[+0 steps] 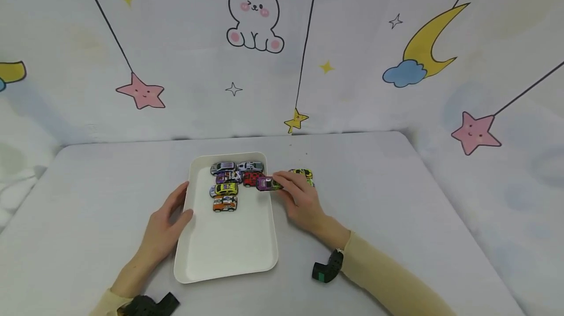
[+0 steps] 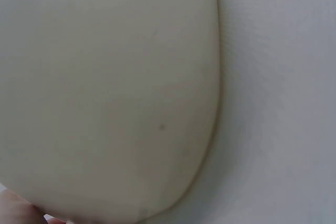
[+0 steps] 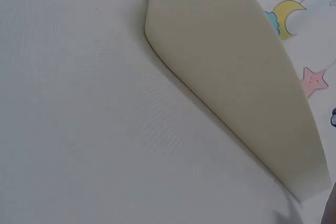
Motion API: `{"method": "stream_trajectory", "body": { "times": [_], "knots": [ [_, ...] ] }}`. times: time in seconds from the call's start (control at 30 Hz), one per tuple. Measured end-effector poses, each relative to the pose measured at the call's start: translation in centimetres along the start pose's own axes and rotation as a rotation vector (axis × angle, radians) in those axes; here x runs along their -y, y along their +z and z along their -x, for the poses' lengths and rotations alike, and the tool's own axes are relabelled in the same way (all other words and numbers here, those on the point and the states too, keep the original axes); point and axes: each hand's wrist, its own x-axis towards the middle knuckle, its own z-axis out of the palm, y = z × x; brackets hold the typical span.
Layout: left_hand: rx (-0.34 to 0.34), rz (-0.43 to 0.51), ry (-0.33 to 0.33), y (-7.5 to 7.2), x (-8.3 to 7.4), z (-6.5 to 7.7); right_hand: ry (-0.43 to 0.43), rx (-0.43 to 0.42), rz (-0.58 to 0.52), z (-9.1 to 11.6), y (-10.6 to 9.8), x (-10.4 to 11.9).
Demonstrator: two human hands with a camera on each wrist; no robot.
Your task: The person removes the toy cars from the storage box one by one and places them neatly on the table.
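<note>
A purple toy car [image 1: 266, 184] is pinched in the fingertips of my right hand [image 1: 304, 203], over the right rim of a white tray [image 1: 229, 252]. My left hand [image 1: 160, 233] touches the tray's left edge with fingers and thumb. Inside the tray's far half sit several toy cars: a silver one [image 1: 223, 168], a white one [image 1: 250, 166], a purple-and-white one [image 1: 229, 177], a red one [image 1: 253, 179], a yellow one [image 1: 223, 189] and an orange one [image 1: 225, 203]. The held car partly overlaps the red one. Both wrist views show mostly sleeve and tabletop.
Behind my right hand, a yellow-green toy car [image 1: 303, 173] is on the white table [image 1: 374, 184], with another green bit partly hidden below it. A printed backdrop [image 1: 194, 52] rises along the table's far edge. Black devices [image 1: 328, 267] are strapped at the wrists.
</note>
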Motion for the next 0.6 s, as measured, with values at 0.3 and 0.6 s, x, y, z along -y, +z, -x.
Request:
{"method": "stream_trajectory", "body": {
  "times": [0.3,0.6],
  "knots": [
    [0.003,-0.009,-0.001,0.0,0.1,0.1,0.061,0.05,0.026,1.7,-2.6,-1.0],
    [0.001,0.0,0.011,0.0,0.2,0.1,0.062,0.103,0.046,3.1,-4.4,-1.4]
  ]
}}
